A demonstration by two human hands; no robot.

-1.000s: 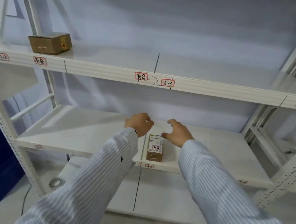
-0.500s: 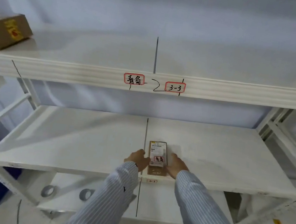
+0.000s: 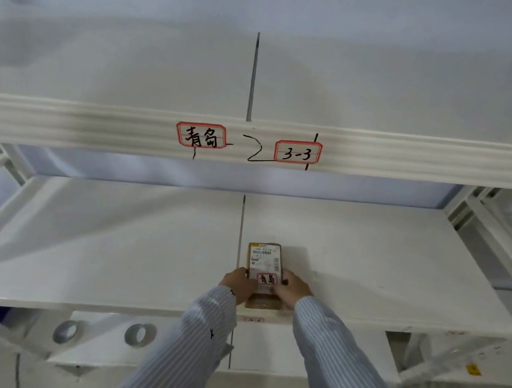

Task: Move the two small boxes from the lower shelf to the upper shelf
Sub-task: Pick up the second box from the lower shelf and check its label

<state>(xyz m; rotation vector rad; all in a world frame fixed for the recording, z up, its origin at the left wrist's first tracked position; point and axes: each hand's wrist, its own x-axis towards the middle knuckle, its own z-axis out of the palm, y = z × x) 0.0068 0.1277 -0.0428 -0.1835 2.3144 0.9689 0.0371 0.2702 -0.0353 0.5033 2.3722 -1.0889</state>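
only one small brown cardboard box [image 3: 263, 274] visible, its near end hidden by both hands; left hand [image 3: 238, 283] and right hand [image 3: 291, 290] fingers now clamp its sides, where before they sat just beside it on the white lower shelf [image 3: 106, 244].

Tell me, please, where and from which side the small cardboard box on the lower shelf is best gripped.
Grip the small cardboard box by its two long sides near the front end, coming from the shelf's open front. It lies flat, long axis running front to back, so those sides face the left hand and right hand, which already flank it.
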